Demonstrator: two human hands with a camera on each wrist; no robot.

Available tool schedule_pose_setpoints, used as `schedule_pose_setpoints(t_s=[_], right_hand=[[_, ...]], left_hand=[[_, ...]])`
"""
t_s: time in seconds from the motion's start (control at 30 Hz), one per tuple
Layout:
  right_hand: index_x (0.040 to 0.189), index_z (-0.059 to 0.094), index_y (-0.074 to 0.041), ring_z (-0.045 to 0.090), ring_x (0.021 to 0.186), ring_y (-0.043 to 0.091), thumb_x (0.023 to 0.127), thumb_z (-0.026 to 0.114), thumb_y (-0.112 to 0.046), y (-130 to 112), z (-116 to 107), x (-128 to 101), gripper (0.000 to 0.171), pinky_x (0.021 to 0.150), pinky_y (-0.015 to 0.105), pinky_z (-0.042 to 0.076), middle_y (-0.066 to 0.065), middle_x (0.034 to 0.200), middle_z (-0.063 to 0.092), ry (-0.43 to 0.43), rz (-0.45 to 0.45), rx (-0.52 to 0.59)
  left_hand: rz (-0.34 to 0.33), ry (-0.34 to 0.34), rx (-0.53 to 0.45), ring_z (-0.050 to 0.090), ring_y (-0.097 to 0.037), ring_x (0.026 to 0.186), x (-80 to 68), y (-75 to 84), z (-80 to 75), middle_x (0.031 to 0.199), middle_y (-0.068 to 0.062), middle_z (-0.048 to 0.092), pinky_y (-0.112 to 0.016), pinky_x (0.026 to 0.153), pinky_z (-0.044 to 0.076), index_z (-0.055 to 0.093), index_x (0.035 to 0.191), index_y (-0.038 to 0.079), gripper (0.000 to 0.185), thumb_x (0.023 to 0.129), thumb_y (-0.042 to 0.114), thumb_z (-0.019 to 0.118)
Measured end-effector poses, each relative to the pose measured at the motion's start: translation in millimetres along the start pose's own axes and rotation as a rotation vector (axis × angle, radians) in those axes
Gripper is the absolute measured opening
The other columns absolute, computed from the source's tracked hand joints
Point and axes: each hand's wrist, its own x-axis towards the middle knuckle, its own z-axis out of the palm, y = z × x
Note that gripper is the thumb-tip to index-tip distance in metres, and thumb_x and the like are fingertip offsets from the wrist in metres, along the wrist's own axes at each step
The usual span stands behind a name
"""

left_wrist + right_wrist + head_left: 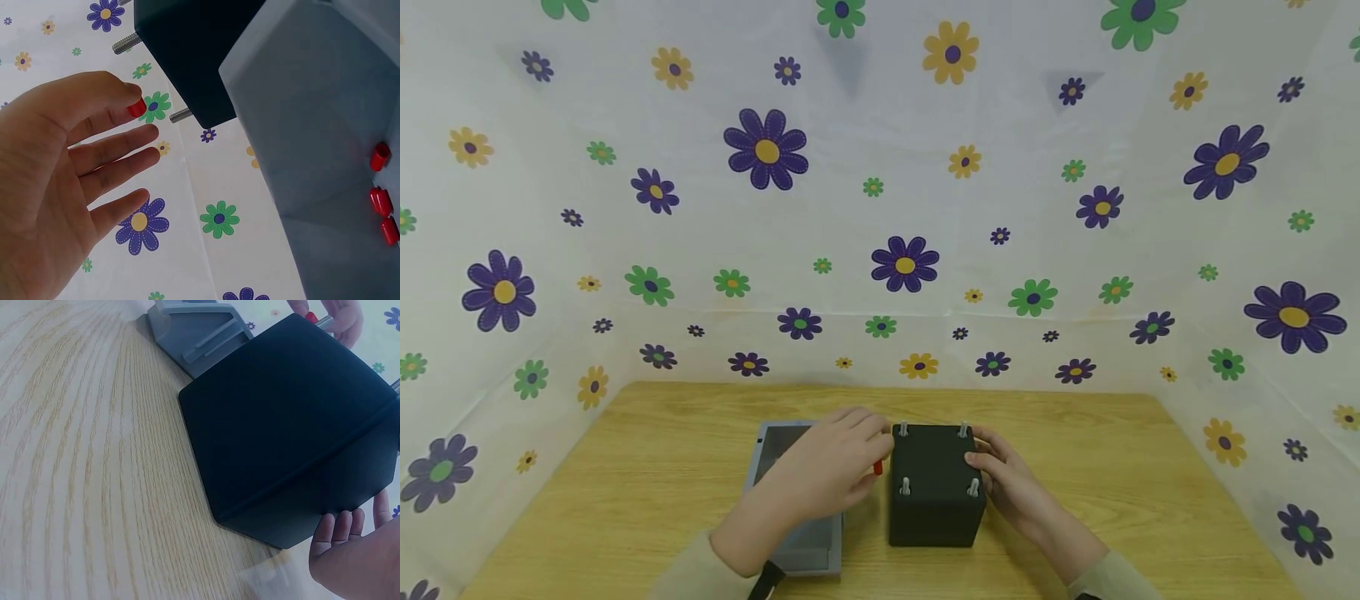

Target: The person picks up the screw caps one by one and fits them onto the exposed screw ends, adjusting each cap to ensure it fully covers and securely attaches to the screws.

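Wooden table [1075, 467]: black block [934, 500] between both hands; grey tray [805, 546] beneath the left hand, beside the block.

A block [934, 492] with four upright studs on top stands at lower centre of the table [625, 467]. A tray [797, 533] lies just to its left, holding three caps [381, 203]. The left hand [831, 467] hovers over the tray; the right hand [1011, 479] touches the block's right side.

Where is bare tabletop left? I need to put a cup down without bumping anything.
Bare wood lies right of the black box toward the flowered wall, left of the grey tray, and behind both. It is crowded between tray and box, where the left hand pinches a red cap.
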Motion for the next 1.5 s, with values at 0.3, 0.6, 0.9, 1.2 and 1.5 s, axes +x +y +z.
schedule_pose_setpoints(t_s=[0.3, 0.6, 0.9, 1.2, 1.5], right_hand=[[0.161, 0.029, -0.009, 0.058, 0.111, 0.009, 0.105, 0.058, -0.021, -0.6, 0.0, -0.7, 0.063, 0.096, 0.023, 0.048, 0.007, 0.149, 0.045, -0.002, 0.006, -0.011], [0.159, 0.032, -0.011, 0.058, 0.111, 0.009, 0.105, 0.058, -0.02, -1.0, 0.2, -0.6, 0.061, 0.095, 0.023, 0.048, 0.005, 0.147, 0.047, 0.005, 0.009, -0.001], [0.158, 0.034, -0.012, 0.059, 0.109, 0.008, 0.106, 0.059, -0.02, 0.0, -1.6, -1.1, 0.059, 0.094, 0.024, 0.049, 0.001, 0.144, 0.048, -0.005, 0.003, 0.011], [0.158, 0.034, -0.012, 0.06, 0.107, 0.008, 0.105, 0.059, -0.019, 0.7, -1.0, -1.0, 0.059, 0.094, 0.024, 0.05, 0.002, 0.143, 0.049, 0.005, -0.004, 0.015], [0.161, 0.032, -0.011, 0.059, 0.109, 0.009, 0.105, 0.059, -0.018, 1.5, 0.0, -0.7, 0.062, 0.096, 0.024, 0.049, 0.006, 0.147, 0.047, 0.023, 0.006, 0.01]], left_hand=[[0.013, 0.021, -0.001, 0.067, -0.02, 0.117, 7.4, 4.4, 1.2, 0.122, -0.001, 0.073, -0.037, 0.111, 0.055, 0.072, 0.105, 0.016, 0.025, 0.086, 0.022, 0.088], [0.026, 0.02, 0.013, 0.066, -0.018, 0.116, 14.2, 8.7, -1.9, 0.119, 0.002, 0.072, -0.036, 0.112, 0.054, 0.071, 0.104, 0.018, 0.022, 0.088, 0.021, 0.086], [0.029, 0.011, 0.002, 0.065, -0.018, 0.115, 17.2, 10.9, -0.1, 0.116, 0.002, 0.07, -0.035, 0.112, 0.053, 0.07, 0.102, 0.019, 0.019, 0.089, 0.02, 0.084], [0.031, -0.008, 0.003, 0.065, -0.017, 0.115, 18.7, 13.0, -1.7, 0.117, 0.003, 0.07, -0.035, 0.112, 0.053, 0.071, 0.102, 0.02, 0.016, 0.091, 0.023, 0.082], [0.04, 0.001, 0.004, 0.064, -0.017, 0.116, 19.1, 13.6, -1.5, 0.117, 0.003, 0.069, -0.034, 0.112, 0.052, 0.07, 0.102, 0.02, 0.016, 0.092, 0.025, 0.082]])
